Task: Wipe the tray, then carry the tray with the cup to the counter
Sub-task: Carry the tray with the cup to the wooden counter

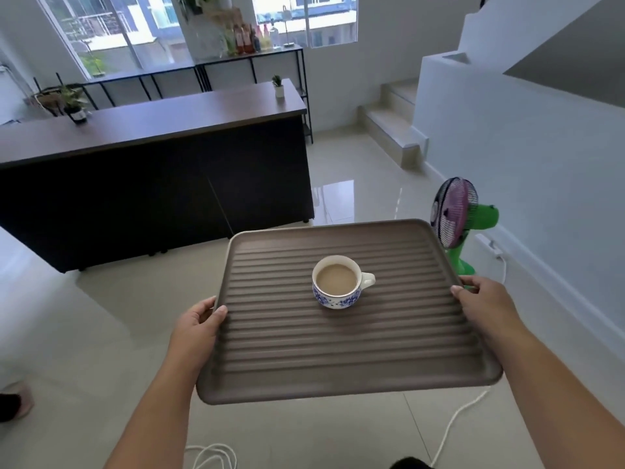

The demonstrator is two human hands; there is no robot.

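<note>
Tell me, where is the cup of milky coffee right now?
The cup stands upright near the middle of the ribbed tray, between the left hand and right hand gripping its edges.

fingers (471, 281) under tray (338, 380) (hidden)

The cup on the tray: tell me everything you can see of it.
The cup is small and white, ceramic by its look, with a blue floral band round its lower wall and a plain handle pointing to the person's right. It stands upright, nearly full of pale brown milky drink, near the middle of the ribbed brown tray. Only the tray touches it; the left hand and right hand grip the tray's edges.
</note>
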